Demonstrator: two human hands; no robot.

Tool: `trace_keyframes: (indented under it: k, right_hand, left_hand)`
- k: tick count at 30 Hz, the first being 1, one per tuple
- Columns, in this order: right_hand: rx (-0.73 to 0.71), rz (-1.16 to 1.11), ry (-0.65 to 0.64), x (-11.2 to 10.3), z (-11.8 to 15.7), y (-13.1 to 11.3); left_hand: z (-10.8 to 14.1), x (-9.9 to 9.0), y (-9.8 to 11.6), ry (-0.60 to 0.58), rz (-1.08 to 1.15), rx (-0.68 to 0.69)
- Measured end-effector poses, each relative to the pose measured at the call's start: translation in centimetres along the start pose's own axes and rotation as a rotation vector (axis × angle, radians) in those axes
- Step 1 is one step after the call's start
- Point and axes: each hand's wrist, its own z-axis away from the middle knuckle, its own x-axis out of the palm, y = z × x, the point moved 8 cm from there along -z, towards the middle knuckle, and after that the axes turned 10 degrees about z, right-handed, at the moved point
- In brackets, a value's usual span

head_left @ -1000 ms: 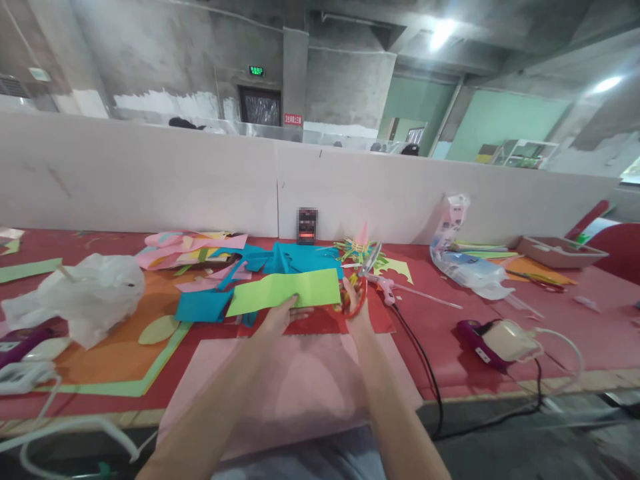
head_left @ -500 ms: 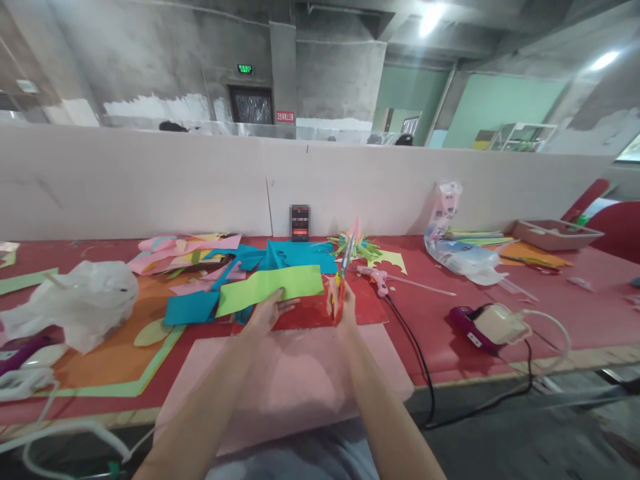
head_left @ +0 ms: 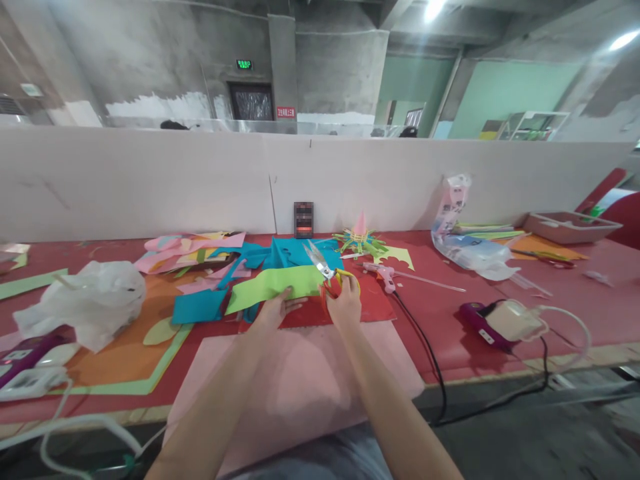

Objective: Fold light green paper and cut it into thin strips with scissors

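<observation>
My left hand [head_left: 274,311] pinches the lower edge of a light green paper strip [head_left: 270,285], its thumb on top. Scissors [head_left: 323,265] with yellow and orange handles are in my right hand [head_left: 346,303], fingers wrapped round the handles. Their blades are spread and point up and left, over the strip's right end. Beneath the strip lie blue paper [head_left: 305,252] and a red sheet [head_left: 373,300]. A pink pad [head_left: 300,373] lies under my forearms.
A pink glue gun [head_left: 386,276] with a black cord lies to the right, near a spiky paper piece [head_left: 361,241]. Farther right are a purple power strip [head_left: 483,325] and a tray [head_left: 570,228]. A crumpled plastic bag [head_left: 95,300] sits at left.
The scissors have turned from nearly upright to leaning left, with their blades now spread over the strip's right end. My left hand still holds the strip. The view has shifted slightly.
</observation>
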Motion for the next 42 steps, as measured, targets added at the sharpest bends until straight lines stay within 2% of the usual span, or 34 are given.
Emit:
trace_keyframes:
  k: [4, 7, 14, 17, 22, 25, 31, 35, 38, 42]
  right_hand:
    - [-0.020, -0.033, 0.062, -0.3, -0.1, 0.1]
    - [-0.014, -0.028, 0.075, -0.4, -0.1, 0.2]
    - [0.080, -0.021, -0.024, 0.2, 0.1, 0.5]
    - [0.079, -0.007, -0.013, 0.1, 0.2, 0.4]
    - [0.047, 0.008, 0.039, -0.3, 0.1, 0.2]
    - [-0.019, -0.009, 0.047, -0.2, 0.2, -0.3]
    - [-0.098, -0.041, 0.018, 0.0, 0.3, -0.8]
    - [-0.109, -0.157, -0.016, 0.1, 0.3, -0.8]
    - [-0.039, -0.314, -0.060, 0.5, 0.3, -0.1]
    - [0.200, -0.490, -0.073, 0.9, 0.2, 1.6]
  left_hand:
    - [0.5, 0.1, 0.1, 0.044, 0.004, -0.009]
    - [0.7, 0.3, 0.2, 0.030, 0.010, 0.000]
    - [0.3, 0.1, -0.1, 0.038, -0.027, -0.034]
    - [0.1, 0.1, -0.3, 0.015, -0.042, -0.037]
    - [-0.2, -0.2, -0.4, 0.010, -0.050, -0.019]
    - [-0.5, -0.3, -0.4, 0.004, -0.050, -0.007]
    - [-0.4, -0.2, -0.2, 0.016, -0.053, 0.007]
    - [0.0, 0.0, -0.2, 0.032, -0.053, -0.008]
    - [0.1, 0.2, 0.1, 0.007, -0.045, 0.020]
    - [0.0, 0.5, 0.6, -0.046, -0.033, 0.065]
